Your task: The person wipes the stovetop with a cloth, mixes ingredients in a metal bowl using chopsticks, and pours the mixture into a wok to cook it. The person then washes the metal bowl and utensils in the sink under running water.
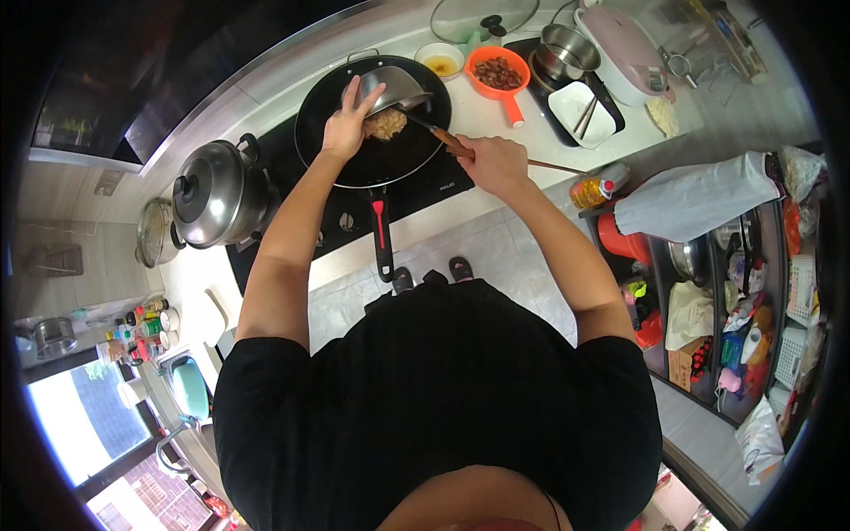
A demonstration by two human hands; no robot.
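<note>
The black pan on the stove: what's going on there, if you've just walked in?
A person in a black top is working at the stove. The left hand holds a metal bowl tipped over the black pan; the right hand grips a wooden-handled utensil, its head at the bowl. Light brown food shows by the bowl's edge. An orange handled container of dark reddish pieces sits on the counter.

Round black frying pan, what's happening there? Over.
Left grip holding tilted silver metal bowl. Right grip on wooden-handled metal utensil. Pan holds light-brown chopped food. In the way: bowl hides part of the pan.
</note>
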